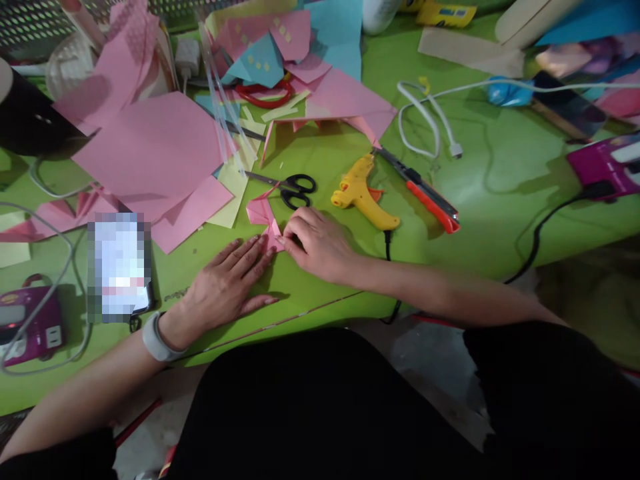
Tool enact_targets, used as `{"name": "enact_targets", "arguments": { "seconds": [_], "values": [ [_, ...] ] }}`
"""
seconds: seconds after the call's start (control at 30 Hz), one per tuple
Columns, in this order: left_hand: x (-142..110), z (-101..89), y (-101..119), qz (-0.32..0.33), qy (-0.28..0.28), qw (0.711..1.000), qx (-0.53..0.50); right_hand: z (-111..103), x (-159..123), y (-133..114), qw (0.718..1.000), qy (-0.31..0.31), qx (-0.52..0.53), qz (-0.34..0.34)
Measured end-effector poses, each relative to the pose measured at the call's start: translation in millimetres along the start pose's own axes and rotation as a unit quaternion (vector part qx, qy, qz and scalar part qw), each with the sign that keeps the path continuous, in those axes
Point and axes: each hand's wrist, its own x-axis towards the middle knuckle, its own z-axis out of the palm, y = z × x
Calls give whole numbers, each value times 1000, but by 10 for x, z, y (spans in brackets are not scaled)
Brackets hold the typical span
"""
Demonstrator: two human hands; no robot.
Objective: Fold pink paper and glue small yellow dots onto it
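We lay our left hand (220, 290) flat, its fingers straight with narrow gaps between them, the tips resting on the lower end of a folded pink paper (261, 212). Our left thumb stretches well apart from them over the green table (500, 220). On our right hand (320, 245) the fingers curl, with thumb and forefinger drawn close at the paper's right edge; we cannot tell whether they pinch it or only press. The paper lies on the table between our hands, just beside the black scissors (299, 191), with the yellow glue gun (363, 190) further right.
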Motion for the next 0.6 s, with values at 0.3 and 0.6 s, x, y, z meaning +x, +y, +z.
{"name": "enact_targets", "arguments": {
  "seconds": [0.3,0.6],
  "values": [
    [11,18,22,-5,10,1000,-8,13,-3,-3,1000,6,-17,-14],
    [14,25,17,-7,13,1000,-6,39,2,-26,998,25,-55,-29]
  ]
}}
